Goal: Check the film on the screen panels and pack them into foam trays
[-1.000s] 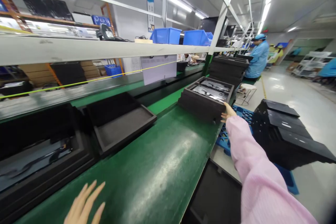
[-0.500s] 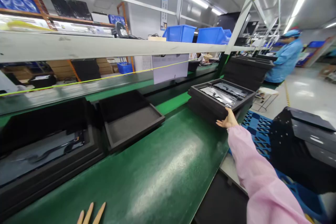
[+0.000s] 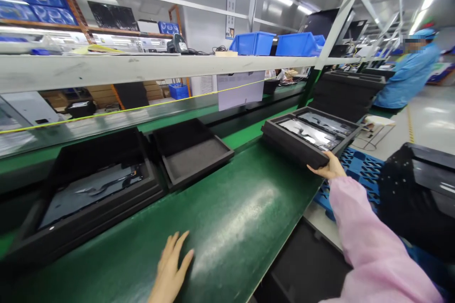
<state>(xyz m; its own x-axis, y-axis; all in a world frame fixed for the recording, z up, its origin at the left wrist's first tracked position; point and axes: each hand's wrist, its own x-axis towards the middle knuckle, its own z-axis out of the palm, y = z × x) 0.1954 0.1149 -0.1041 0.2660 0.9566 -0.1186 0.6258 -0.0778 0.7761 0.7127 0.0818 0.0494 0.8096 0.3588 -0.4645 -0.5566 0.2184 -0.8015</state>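
Ceiling lights are shining over a workroom, where a white shelf (image 3: 159, 65) is carrying two blue bins (image 3: 251, 44) and a scanner (image 3: 177, 45) above a long green tabletop (image 3: 231, 218). Along the tabletop's left side, the left tray (image 3: 106, 216) is sitting on others and holding a dark panel (image 3: 103, 188), while the middle tray (image 3: 195, 158) is lying just beside it, showing its grey floor. Farther up, near the tabletop's right edge, the right tray (image 3: 293, 144) is holding two panels (image 3: 307, 132) side by side, one shining silver, the other looking darker. One cannot tell whether its underside is touching the tabletop throughout. The right hand (image 3: 327, 168), coming out of a pink sleeve (image 3: 373, 227), is pinching the right tray's near corner, the thumb lying at the rim and the fingers reaching along and under the front wall. The left hand (image 3: 170, 267) is hovering or resting near the tabletop's bottom end, its fingers spread, well apart from the trays. Behind the right tray, a black stack (image 3: 350, 94) is standing near a person in blue (image 3: 408, 75), blurred. Beyond the right edge, a blue pallet (image 3: 364, 170) is lying low beside a black pile (image 3: 415, 194), and a stool (image 3: 382, 124) is standing farther off.
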